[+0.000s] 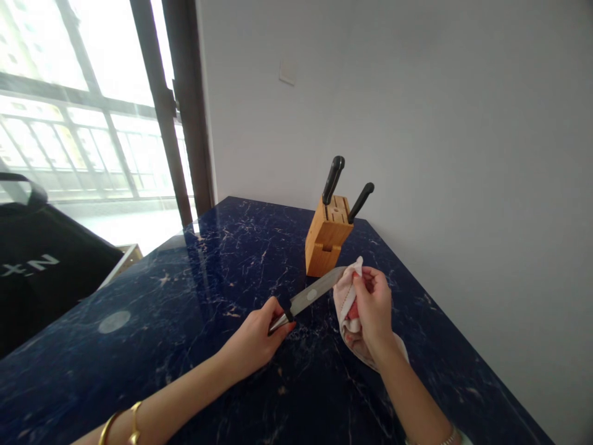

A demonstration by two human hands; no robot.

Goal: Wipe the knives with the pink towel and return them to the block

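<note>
My left hand (260, 337) is closed round the handle of a kitchen knife (312, 292), whose grey blade points up and to the right. My right hand (373, 306) grips a pale pink cloth (345, 296) bunched round the blade's tip. Both hands hover just above a dark blue marble-patterned table (199, 290). A wooden knife block (325, 238) stands just behind the knife, with two black-handled knives (333, 178) sticking out of it.
A plain white wall runs along the table's right and far sides. A large window with a dark frame (178, 117) is at the left. A black bag (41, 259) sits beyond the table's left edge.
</note>
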